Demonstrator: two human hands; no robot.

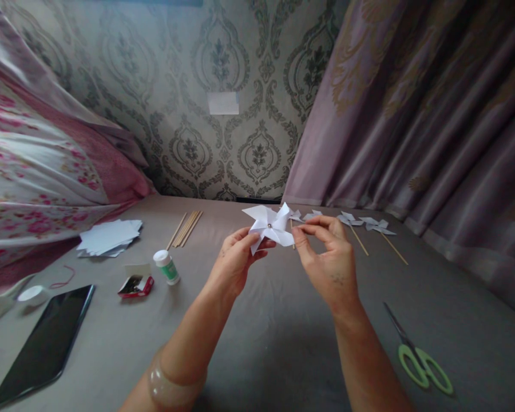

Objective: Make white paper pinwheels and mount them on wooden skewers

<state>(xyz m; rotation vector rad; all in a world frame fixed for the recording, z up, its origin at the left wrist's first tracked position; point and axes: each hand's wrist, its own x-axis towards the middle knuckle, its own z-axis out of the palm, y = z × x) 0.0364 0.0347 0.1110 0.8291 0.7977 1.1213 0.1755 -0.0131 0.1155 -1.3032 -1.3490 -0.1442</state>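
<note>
A white paper pinwheel (pixel 274 226) with a small metallic pin head at its centre is held up over the table's middle. Gripping its lower left side is my left hand (pixel 237 257), thumb in front and fingers behind. My right hand (pixel 328 257) has thumb and index finger closed at the tip of the right-hand blade. Whether a stick is fixed behind this pinwheel cannot be seen. Beyond my right hand lie several finished pinwheels on sticks, among them one pinwheel (pixel 375 225) at the far right; some are partly hidden by the hands.
Left of my hands are a bottle (pixel 167 268) with a green label, an open red box (pixel 136 284) of small dark items, wooden sticks (pixel 186 230) and stacked white paper (pixel 109 237). A phone (pixel 45 343) lies front left, green-handled scissors (pixel 418 352) front right. Curtains flank the table.
</note>
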